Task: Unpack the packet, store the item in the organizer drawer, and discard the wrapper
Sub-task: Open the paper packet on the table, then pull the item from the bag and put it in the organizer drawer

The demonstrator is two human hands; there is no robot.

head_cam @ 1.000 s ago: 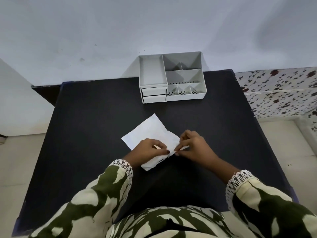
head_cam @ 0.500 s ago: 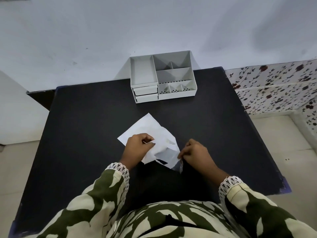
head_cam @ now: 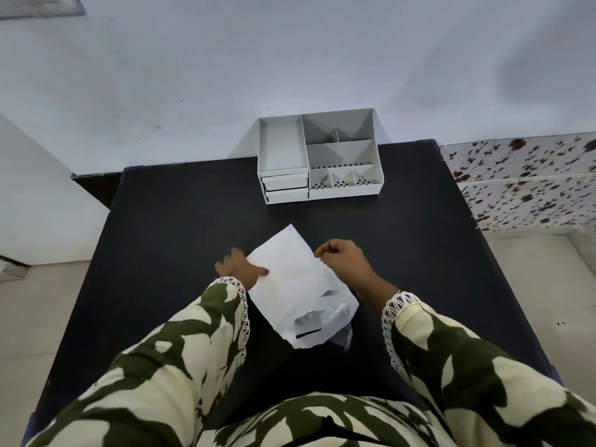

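Observation:
The white paper packet is over the middle of the black table, its torn end turned toward me. A dark item and a bit of clear plastic show at that torn end. My left hand grips the packet's left edge, thumb on top. My right hand is closed in a fist, pinching the far right edge. The grey organizer stands at the table's far edge. Its two drawers at the front left are shut.
The organizer's open top compartments hold nothing that I can see. A pale wall rises behind the table. Floral-patterned tiles lie to the right, with bare floor on both sides. My patterned sleeves fill the near part of the view.
Both hands have shifted from the packet's near end to its far end. The packet has turned so the torn end faces me, and the dark item now shows there.

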